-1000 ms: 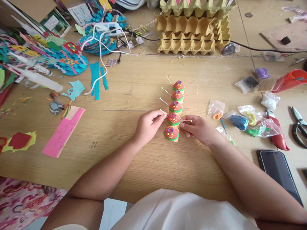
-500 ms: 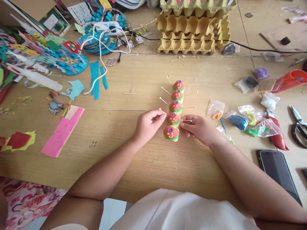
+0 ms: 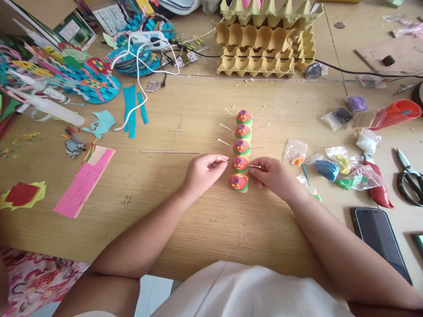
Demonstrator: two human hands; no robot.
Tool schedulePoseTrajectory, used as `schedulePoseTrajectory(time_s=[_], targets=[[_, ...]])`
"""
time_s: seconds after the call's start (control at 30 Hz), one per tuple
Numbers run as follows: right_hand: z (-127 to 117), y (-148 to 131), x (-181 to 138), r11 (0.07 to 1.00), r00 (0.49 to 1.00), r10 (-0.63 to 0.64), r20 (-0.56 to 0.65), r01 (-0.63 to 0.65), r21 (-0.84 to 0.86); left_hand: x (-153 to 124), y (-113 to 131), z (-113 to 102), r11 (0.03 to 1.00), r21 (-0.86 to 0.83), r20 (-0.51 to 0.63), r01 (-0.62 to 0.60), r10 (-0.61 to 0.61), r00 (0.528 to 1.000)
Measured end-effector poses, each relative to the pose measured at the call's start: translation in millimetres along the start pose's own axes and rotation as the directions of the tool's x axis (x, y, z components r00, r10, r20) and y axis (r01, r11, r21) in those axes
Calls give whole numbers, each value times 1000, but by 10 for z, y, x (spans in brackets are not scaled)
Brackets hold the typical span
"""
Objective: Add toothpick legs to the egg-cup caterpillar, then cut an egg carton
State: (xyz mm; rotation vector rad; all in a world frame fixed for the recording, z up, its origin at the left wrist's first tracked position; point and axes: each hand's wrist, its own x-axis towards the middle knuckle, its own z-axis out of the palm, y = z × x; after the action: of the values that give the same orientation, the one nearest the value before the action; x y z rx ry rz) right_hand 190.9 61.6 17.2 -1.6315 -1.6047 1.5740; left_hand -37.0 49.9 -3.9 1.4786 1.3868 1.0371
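Observation:
A caterpillar (image 3: pixel 241 147) made of several egg-carton cups painted red, green and blue lies in a row on the wooden table (image 3: pixel 205 229). Thin sticks with green tips jut from its sides. My left hand (image 3: pixel 202 172) pinches the stick on the left of the second cup from the near end. My right hand (image 3: pixel 272 176) pinches the stick on the right of that same cup. Both hands rest on the table beside the caterpillar.
Stacked egg cartons (image 3: pixel 264 42) stand at the back. Bags of coloured clay (image 3: pixel 327 167), scissors (image 3: pixel 410 176), a red cup (image 3: pixel 393 113) and a phone (image 3: pixel 380 240) lie to the right. Paper craft scraps (image 3: pixel 66 79), a pink strip (image 3: pixel 84 181), a white cable (image 3: pixel 139 75) and a long stick (image 3: pixel 170 152) lie left.
The view has shifted slightly, so everything sits a little lower left. My left hand's stick is now closer to level. Both hands keep their pinch.

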Motion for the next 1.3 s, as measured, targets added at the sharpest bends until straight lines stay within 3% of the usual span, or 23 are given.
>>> schedulePoseTrajectory(time_s=[0.2,0.4,0.67,0.8,1.3], targets=[[4,36,27,943,975,-180,-131,133,-305,4,22,27,1000,-3,32,-16,16,999],[14,47,51,914,967,-220,-131,157,-373,20,17,29,991,84,20,-104,103,994],[22,43,15,943,968,-190,-161,134,-303,46,3,-33,888,368,66,-275,270,961],[23,65,2,935,959,-208,-195,137,-327,50,12,-34,854,434,83,-289,281,956],[-23,53,-14,973,974,-182,-138,158,-167,65,58,-18,947,252,7,-198,202,979]])
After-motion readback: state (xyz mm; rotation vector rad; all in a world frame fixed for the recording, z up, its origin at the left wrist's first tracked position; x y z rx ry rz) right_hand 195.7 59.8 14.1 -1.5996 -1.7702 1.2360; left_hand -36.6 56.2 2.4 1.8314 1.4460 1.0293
